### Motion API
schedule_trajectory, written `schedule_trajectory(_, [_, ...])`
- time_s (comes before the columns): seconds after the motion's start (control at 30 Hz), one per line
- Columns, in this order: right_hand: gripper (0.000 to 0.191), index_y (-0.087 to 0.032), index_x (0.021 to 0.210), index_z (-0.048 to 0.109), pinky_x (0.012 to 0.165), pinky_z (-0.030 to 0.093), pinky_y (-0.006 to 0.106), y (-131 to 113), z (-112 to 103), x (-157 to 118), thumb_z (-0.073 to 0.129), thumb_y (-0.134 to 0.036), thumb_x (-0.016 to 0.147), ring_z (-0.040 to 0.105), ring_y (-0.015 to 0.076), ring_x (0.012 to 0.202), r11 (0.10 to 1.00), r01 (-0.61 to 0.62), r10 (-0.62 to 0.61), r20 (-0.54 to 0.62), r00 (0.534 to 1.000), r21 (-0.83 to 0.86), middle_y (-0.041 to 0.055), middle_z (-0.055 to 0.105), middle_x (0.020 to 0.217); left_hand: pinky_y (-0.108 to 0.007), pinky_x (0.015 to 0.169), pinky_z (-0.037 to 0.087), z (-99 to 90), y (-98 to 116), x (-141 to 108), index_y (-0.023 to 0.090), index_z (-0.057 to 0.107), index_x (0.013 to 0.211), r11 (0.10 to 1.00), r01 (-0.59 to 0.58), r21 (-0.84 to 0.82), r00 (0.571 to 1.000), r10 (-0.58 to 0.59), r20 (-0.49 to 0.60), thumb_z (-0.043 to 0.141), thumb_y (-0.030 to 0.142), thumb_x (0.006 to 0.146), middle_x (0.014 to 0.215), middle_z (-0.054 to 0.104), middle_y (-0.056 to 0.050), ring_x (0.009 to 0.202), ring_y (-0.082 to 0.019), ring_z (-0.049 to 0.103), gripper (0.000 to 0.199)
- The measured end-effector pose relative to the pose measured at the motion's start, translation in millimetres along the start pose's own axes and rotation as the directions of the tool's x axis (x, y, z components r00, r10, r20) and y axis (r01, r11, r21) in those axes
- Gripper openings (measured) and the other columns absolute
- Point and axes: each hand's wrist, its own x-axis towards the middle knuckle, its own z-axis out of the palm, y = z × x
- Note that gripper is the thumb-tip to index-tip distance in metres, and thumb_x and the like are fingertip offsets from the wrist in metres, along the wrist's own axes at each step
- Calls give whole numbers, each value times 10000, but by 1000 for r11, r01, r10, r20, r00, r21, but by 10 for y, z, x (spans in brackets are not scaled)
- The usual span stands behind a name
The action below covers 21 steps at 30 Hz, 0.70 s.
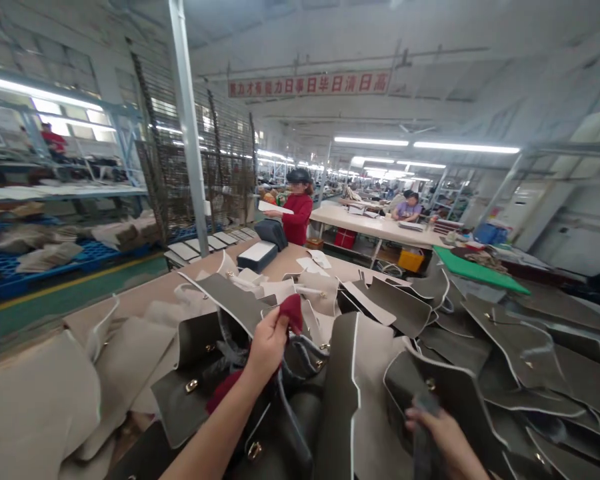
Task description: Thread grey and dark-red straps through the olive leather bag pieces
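My left hand (269,340) is closed on the upper end of a dark red cloth (292,312), raised over the pile at the centre. More red fabric shows below and left of my wrist. At the lower right, my right hand (440,427) grips a dark grey strap (427,433), slightly blurred. Around both hands lie dark olive leather pieces (340,373) with white edges, pale undersides and gold clasps. Grey wrapped handles (300,353) curve out just beside my left hand.
Beige panels (40,400) cover the left of the table. Beyond the pile are a dark box with a white top (257,255) and a person in red (297,213) holding a white sheet. A green board (475,268) lies at the right; a metal post (190,127) stands at the left.
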Motion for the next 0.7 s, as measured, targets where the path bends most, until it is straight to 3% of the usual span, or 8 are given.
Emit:
schedule_trajectory(0.07, [347, -178, 847, 554, 508, 516, 283, -537, -236, 34, 693, -311, 558, 638, 219, 642, 966, 1, 13, -51, 999, 259, 53, 633, 715, -201, 406, 272, 67, -36, -11, 162, 542, 625, 999, -3, 47, 988, -4, 154, 445, 455, 816, 486, 511, 11, 400, -80, 372, 362])
schedule_trajectory(0.17, [333, -189, 864, 552, 466, 490, 233, -1509, -417, 40, 689, -229, 563, 577, 135, 525, 902, 190, -186, -48, 981, 387, 4, 600, 671, -208, 456, 309, 179, -90, -32, 169, 495, 628, 998, 9, 67, 972, -25, 233, 397, 464, 834, 465, 480, 26, 422, -89, 392, 373])
schedule_trajectory(0.27, [276, -187, 874, 548, 457, 470, 205, -2301, -248, -33, 650, -222, 619, 534, 96, 495, 882, 297, -366, 137, 920, 366, -19, 575, 631, -208, 439, 284, 279, -156, -57, 169, 477, 647, 997, 27, 75, 965, -46, 258, 379, 498, 823, 421, 397, 59, 396, -85, 347, 385])
schedule_trajectory(0.33, [206, -175, 842, 535, 403, 428, 187, -2585, 64, -117, 599, -219, 650, 514, 86, 456, 907, 301, -387, 301, 871, 296, -8, 591, 634, -211, 415, 254, 328, -196, -63, 163, 485, 652, 995, 38, 89, 959, -61, 277, 353, 521, 816, 424, 372, 63, 386, -84, 316, 415])
schedule_trajectory(0.43, [172, -166, 816, 509, 370, 398, 173, -2626, 678, -258, 525, -159, 645, 539, 92, 462, 953, 250, -304, 530, 792, 173, 8, 619, 691, -220, 435, 280, 353, -236, -54, 147, 522, 640, 991, 21, 129, 956, -57, 286, 345, 487, 816, 476, 429, 31, 437, -103, 372, 422])
schedule_trajectory(0.53, [259, -167, 874, 495, 367, 413, 201, -2398, 1175, -355, 485, -126, 618, 558, 128, 448, 992, 100, -130, 677, 725, 83, -13, 588, 605, -235, 489, 324, 305, -263, -52, 142, 556, 602, 982, -17, 188, 958, -38, 284, 423, 352, 786, 517, 514, -2, 513, -137, 460, 309])
schedule_trajectory(0.63, [247, -152, 888, 512, 421, 445, 232, -2173, 1370, -363, 424, -162, 657, 552, 133, 446, 988, -69, -47, 706, 707, 135, -17, 556, 551, -254, 516, 361, 242, -297, -75, 143, 595, 616, 974, -38, 225, 956, -31, 292, 446, 241, 740, 544, 577, -16, 548, -171, 517, 218])
schedule_trajectory(0.7, [269, -138, 865, 538, 471, 454, 238, -2077, 1366, -327, 356, -155, 668, 551, 133, 467, 980, -88, -60, 687, 724, 178, -1, 555, 546, -278, 560, 404, 234, -328, -97, 145, 619, 635, 971, -48, 233, 953, -25, 302, 434, 211, 729, 588, 618, -32, 600, -200, 556, 218])
